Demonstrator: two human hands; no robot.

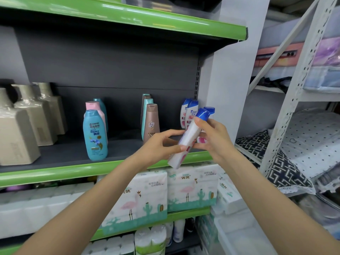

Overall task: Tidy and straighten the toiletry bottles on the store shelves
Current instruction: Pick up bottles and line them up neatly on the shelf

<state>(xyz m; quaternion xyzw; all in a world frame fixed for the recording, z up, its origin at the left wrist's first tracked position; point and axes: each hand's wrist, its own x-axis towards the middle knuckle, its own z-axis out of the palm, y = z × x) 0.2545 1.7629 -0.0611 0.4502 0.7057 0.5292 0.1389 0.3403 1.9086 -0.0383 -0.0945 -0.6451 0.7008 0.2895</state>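
Note:
A white shampoo bottle with a blue cap [187,138] is tilted in front of the green-edged shelf [55,173]. My left hand [161,144] pinches its lower body. My right hand [213,138] grips its upper part just under the cap. Behind them, at the shelf's right end, stand more white bottles with blue caps [189,113], one partly hidden by my right hand. A brown bottle [151,124] heads a row with teal ones behind it. A blue Rejoice bottle [94,135] stands in front of a pink bottle [93,106].
Beige boxed bottles [20,129] fill the shelf's left end. Tissue packs with flamingo prints [147,196] sit on the shelf below. A grey pillar [230,80] bounds the shelf on the right. A white metal rack with bedding [298,135] stands further right.

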